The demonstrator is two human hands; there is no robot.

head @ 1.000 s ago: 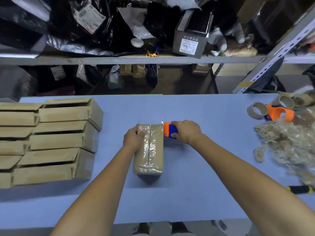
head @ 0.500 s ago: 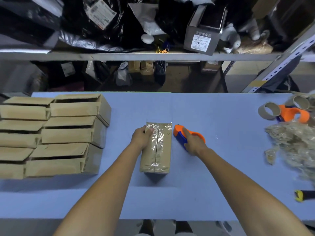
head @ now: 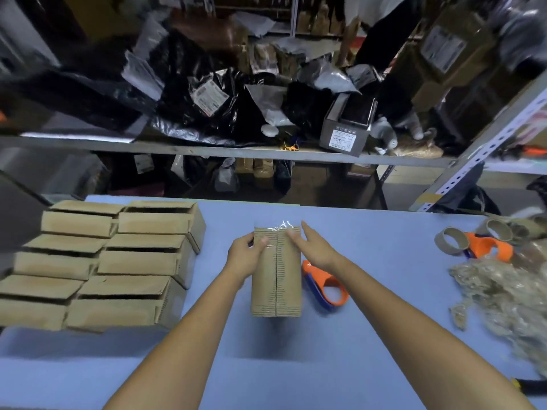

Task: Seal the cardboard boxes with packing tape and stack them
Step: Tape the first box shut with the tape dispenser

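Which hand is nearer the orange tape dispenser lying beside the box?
Right. The right hand presses the far end of the box, just beyond the tape dispenser lying by its wrist. The left hand grips the box's other side, the box between them.

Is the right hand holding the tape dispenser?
No, the tape dispenser lies on the table, while the right hand rests open on the box.

**Sides are jammed, front's wide open**

Stacked boxes [head: 142, 261] hog the left of the table [head: 384, 247]. A heap of wadded tape [head: 503, 297] and empty rolls [head: 444, 249] clog the right. A tape dispenser [head: 325, 288] sits just beside the middle box [head: 276, 279]. The near edge is bare, and so is the stretch right of the dispenser.
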